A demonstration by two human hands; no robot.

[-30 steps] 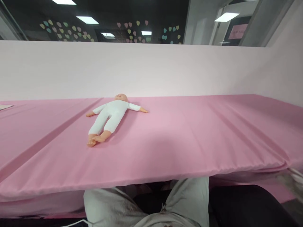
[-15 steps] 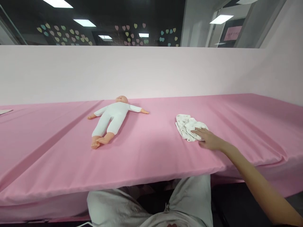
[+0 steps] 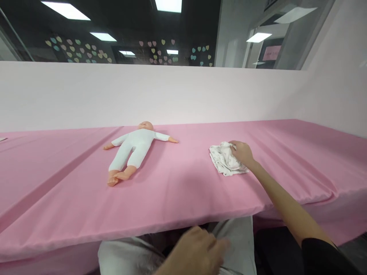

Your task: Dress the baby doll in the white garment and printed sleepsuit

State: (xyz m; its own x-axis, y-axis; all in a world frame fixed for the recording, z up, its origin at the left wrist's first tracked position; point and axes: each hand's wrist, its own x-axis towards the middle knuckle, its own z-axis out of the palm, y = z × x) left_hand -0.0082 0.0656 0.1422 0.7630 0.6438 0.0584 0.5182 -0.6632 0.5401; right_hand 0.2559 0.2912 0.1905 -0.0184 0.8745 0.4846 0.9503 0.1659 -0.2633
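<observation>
A folded, crumpled white cloth with a small faint print (image 3: 222,158) lies on the pink-covered table (image 3: 183,194), right of centre. My right hand (image 3: 241,152) pinches a raised fold at its right side; the fingertips are partly hidden in the fabric. Low in the view, in front of the table's near edge and above my lap, is my left hand (image 3: 197,250), smeared by motion, so its fingers are unclear. To the left of the cloth a baby doll in a white suit (image 3: 137,141) lies on its back, arms spread, feet crossed toward me, touched by neither hand.
A white wall (image 3: 172,95) runs along the table's back, with a dark window bearing heart stickers above it. A small pale flat item (image 3: 2,139) shows at the far left. The pink cover has raised creases at left and right.
My right hand has gone from resting flat on the cloth to gripping and lifting a fold of it. My left hand has come into view at the bottom.
</observation>
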